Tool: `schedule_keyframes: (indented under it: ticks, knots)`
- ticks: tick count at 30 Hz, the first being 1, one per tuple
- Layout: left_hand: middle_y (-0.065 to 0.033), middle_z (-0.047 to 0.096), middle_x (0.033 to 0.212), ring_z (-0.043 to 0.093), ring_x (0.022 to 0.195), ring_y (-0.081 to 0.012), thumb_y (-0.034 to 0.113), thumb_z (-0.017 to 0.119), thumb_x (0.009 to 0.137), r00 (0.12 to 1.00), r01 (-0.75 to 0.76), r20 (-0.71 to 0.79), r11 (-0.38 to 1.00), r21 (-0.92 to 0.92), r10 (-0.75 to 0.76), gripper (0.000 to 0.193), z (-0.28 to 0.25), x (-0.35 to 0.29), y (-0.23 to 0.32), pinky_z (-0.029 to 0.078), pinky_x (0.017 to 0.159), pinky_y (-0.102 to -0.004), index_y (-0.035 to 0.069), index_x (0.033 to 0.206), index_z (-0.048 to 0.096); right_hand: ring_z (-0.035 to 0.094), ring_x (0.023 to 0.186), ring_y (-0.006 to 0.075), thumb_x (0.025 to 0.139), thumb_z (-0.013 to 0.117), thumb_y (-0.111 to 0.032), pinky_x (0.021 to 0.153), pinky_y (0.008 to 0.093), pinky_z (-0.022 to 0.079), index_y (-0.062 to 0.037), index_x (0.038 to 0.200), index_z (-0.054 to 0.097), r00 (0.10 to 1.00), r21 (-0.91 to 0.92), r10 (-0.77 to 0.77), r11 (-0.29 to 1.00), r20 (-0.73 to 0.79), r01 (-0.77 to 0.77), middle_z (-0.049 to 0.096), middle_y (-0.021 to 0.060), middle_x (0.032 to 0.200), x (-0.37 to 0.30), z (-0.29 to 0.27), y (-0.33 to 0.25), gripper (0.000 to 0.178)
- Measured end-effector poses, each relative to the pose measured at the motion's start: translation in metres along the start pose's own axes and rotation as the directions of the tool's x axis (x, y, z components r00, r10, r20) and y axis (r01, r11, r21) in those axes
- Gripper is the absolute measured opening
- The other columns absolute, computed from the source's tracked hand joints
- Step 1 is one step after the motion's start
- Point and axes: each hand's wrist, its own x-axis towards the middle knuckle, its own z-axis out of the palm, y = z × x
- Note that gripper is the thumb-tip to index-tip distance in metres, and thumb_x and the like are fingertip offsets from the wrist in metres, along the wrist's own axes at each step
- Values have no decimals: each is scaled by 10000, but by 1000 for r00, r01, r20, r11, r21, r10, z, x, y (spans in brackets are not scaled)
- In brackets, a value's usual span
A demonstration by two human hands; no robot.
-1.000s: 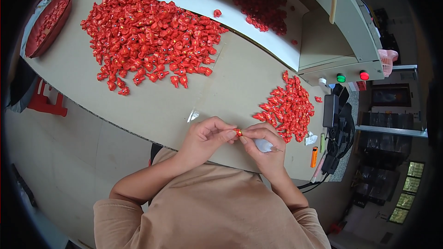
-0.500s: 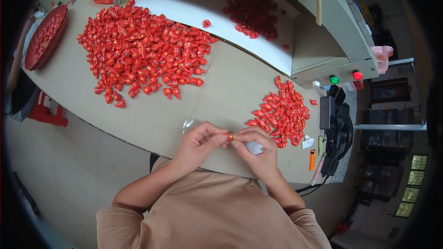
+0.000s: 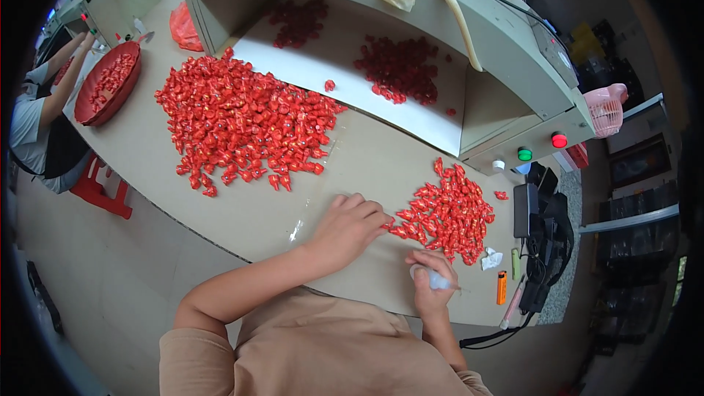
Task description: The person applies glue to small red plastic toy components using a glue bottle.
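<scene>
My left hand [image 3: 350, 224] reaches forward, palm down on the tan table [image 3: 257, 213]. Its fingertips touch the near edge of a small pile of red wrapped candies [image 3: 449, 211]. Whether the fingers pinch a candy is hidden. My right hand [image 3: 431, 284] stays near the table's front edge, closed around a small white tube-like tool [image 3: 438, 279] with a thin tip pointing right. A large heap of the same red candies [image 3: 242, 121] lies farther back to the left.
A grey machine [image 3: 513, 51] with a white belt [image 3: 352, 84] carrying more candies spans the back, with green [image 3: 524, 154] and red [image 3: 559, 140] buttons. A red basin [image 3: 108, 82] stands at the left beside another person [image 3: 33, 125]. An orange lighter [image 3: 501, 287] and black cables [image 3: 543, 249] lie to the right.
Both hands were together in front of me, working one red candy. My left hand has since moved forward to the small pile, and my right hand has dropped back with the white tool.
</scene>
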Motion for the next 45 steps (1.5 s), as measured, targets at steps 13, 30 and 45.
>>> schedule_keyframes:
  ticks: [13,30,45]
  knots:
    - [-73,658,862,584,905,-251,195,685,804,927,367,-230,843,393,-296,163,-94,120,-140,410,802,-406,108,940,705,643,740,216,855,628,-388,730,348,503,5,901,628,998,94,-13,995,-55,18,681,121,783,-3,-4,8,396]
    - [6,617,891,561,817,-67,38,659,857,941,246,-65,803,-543,-333,302,-46,30,-32,464,742,-230,18,1143,563,639,729,235,816,671,-199,672,320,500,-1,894,660,998,63,-60,996,2,60,679,107,807,1,-7,11,213]
    - [2,626,847,570,780,-54,83,692,842,814,456,116,503,-734,-569,286,-14,-13,-23,482,736,-212,39,1111,603,628,749,207,843,649,-244,698,325,499,2,880,646,1000,39,-14,999,-18,15,679,108,788,-1,1,9,249]
